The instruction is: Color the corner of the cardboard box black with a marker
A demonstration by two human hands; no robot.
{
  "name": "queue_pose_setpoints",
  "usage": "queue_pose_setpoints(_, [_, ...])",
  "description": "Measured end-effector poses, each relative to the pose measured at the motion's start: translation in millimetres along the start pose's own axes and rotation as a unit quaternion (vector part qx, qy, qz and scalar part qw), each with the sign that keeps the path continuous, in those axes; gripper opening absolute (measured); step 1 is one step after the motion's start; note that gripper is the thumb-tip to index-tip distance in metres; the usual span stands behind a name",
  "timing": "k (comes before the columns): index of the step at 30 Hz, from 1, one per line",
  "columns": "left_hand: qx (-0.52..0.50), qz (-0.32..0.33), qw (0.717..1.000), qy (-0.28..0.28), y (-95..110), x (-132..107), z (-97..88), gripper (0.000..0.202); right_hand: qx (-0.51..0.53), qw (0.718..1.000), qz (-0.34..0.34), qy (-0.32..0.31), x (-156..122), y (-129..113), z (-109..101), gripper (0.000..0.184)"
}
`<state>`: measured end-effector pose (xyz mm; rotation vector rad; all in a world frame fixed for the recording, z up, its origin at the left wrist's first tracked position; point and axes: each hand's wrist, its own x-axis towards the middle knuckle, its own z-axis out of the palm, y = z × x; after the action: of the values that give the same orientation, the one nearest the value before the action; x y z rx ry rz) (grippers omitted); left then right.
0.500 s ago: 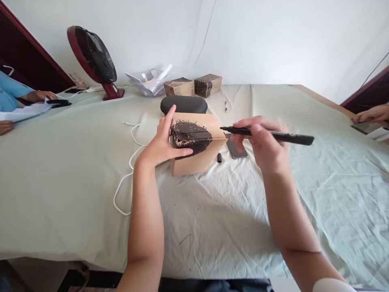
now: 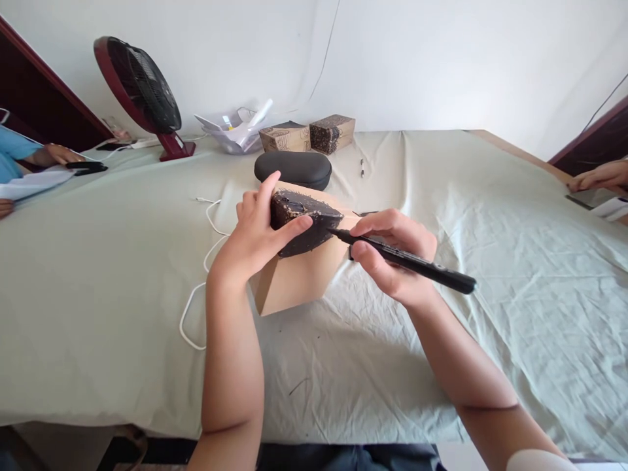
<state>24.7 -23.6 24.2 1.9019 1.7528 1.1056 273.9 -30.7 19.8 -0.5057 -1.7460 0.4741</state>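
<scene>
A tan cardboard box (image 2: 299, 284) is held tilted over the table by my left hand (image 2: 250, 239), its thumb and fingers spread around one end. A large patch of black ink covers the box's upper edge and parts of two faces. My right hand (image 2: 397, 252) grips an uncapped black marker (image 2: 417, 263), its tip at the right part of the black patch. The marker's back end points to the right. Beneath my right hand, a small black cap (image 2: 350, 253) and a dark phone are mostly hidden.
Behind the box lies a black oval case (image 2: 293, 169). Farther back are two patterned cardboard boxes (image 2: 332, 134), a plastic basket (image 2: 235, 139) and a fan (image 2: 140, 91). A white cable (image 2: 189, 307) curls at left. Other people's hands (image 2: 601, 176) show at both sides.
My right hand has moved left and down, bringing the marker tip from beyond the box's right edge onto the black patch. My left hand has tipped the box, exposing more of its front face.
</scene>
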Motion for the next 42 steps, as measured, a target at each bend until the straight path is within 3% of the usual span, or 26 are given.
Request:
queue_pose_setpoints(3, [-0.010, -0.014, 1.000, -0.006, -0.5, -3.5, -1.7, 0.099, 0.009, 1.000, -0.007, -0.007, -0.7, 1.7, 3.8, 0.005])
queue_pose_setpoints(7, [-0.011, -0.047, 0.994, -0.097, 11.3, -11.8, -9.9, 0.141, 0.017, 1.000, -0.015, 0.005, -1.4, 4.0, 7.2, 0.003])
queue_pose_setpoints(9, [-0.006, -0.061, 0.991, -0.122, 19.3, -15.0, -12.3, 0.150, 0.035, 0.999, -0.035, 0.006, -1.4, 5.2, 7.4, 0.005])
queue_pose_setpoints(14, [-0.010, -0.029, 0.995, -0.100, 27.6, -14.4, 3.2, 0.158, 0.010, 0.998, -0.065, -0.011, 0.7, -3.0, 5.3, 0.013])
queue_pose_setpoints(18, [0.016, 0.009, 0.998, -0.065, 36.2, -15.1, 24.1, 0.149, -0.084, 0.995, -0.051, -0.027, 2.6, -16.4, 4.7, 0.015])
queue_pose_setpoints(23, [0.085, -0.018, 0.995, -0.054, 56.5, -19.9, 34.4, 0.130, -0.153, 0.987, 0.000, -0.045, 3.2, -22.4, 4.2, 0.013])
queue_pose_setpoints(29, [0.115, -0.045, 0.991, -0.050, 69.2, -23.1, 35.2, 0.121, -0.155, 0.987, 0.037, -0.034, 4.6, -25.1, 1.6, 0.010])
queue_pose_setpoints(36, [0.129, -0.072, 0.988, -0.035, 90.8, -34.0, 36.2, 0.096, -0.140, 0.988, 0.069, 0.001, 4.7, -31.3, -1.7, 0.009])
queue_pose_setpoints(42, [0.093, -0.022, 0.995, -0.041, 80.0, -38.8, 27.9, 0.094, -0.074, 0.991, 0.104, 0.040, 2.9, -29.4, -7.6, 0.011])
